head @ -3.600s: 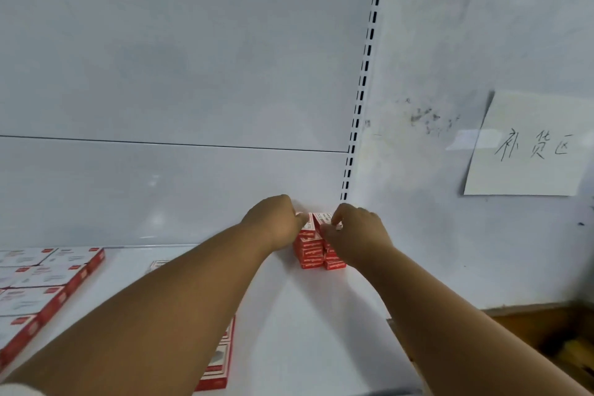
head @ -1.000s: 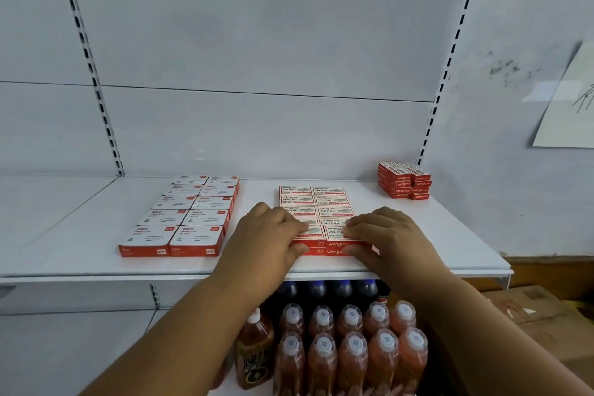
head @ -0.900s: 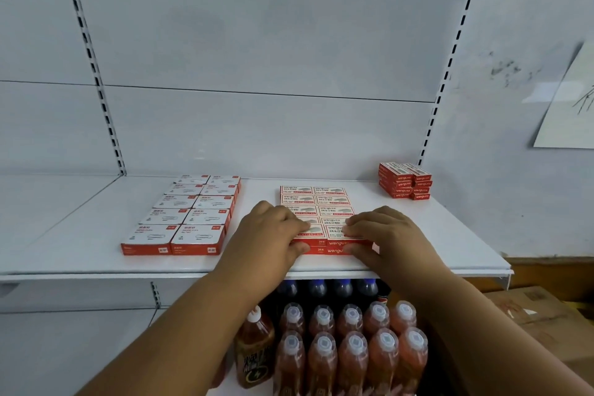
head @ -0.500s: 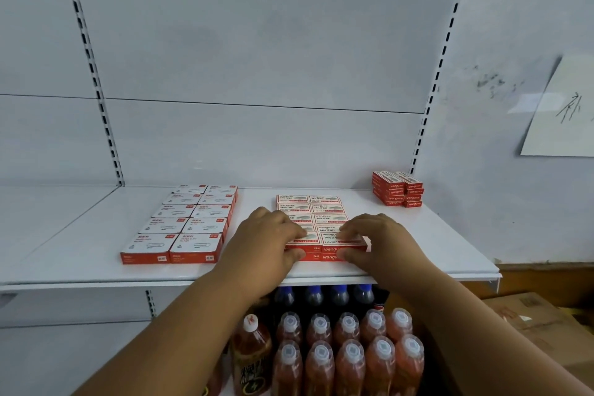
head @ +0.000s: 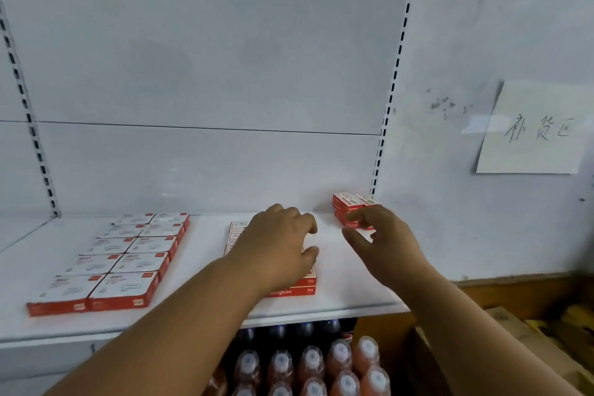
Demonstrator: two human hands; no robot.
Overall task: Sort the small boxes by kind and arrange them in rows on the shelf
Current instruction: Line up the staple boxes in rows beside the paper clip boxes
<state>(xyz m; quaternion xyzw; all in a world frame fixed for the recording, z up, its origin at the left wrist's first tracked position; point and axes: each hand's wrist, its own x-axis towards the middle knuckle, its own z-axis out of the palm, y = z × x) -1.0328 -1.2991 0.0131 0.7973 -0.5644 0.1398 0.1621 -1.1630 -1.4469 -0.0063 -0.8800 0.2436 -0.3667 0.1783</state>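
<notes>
On the white shelf (head: 353,276) lie three groups of red-and-white small boxes. A double row of flat white-topped boxes (head: 125,254) fills the left part. A second double row (head: 299,284) lies in the middle, mostly hidden under my left hand (head: 276,247), which hovers over it with fingers loosely spread, holding nothing. A small stack of red boxes (head: 348,207) stands in the back right corner. My right hand (head: 382,241) is lifted just in front of that stack, fingers loosely curled and empty.
Below the shelf stand several bottles with orange drink and white caps (head: 321,366), dark bottles behind them. Cardboard boxes (head: 514,341) sit at the lower right. A paper note (head: 536,132) hangs on the wall. Slotted uprights (head: 390,112) flank the back panel.
Both hands have lifted off the middle row of boxes and moved right and back, the right hand now near the corner stack. The view has shifted right.
</notes>
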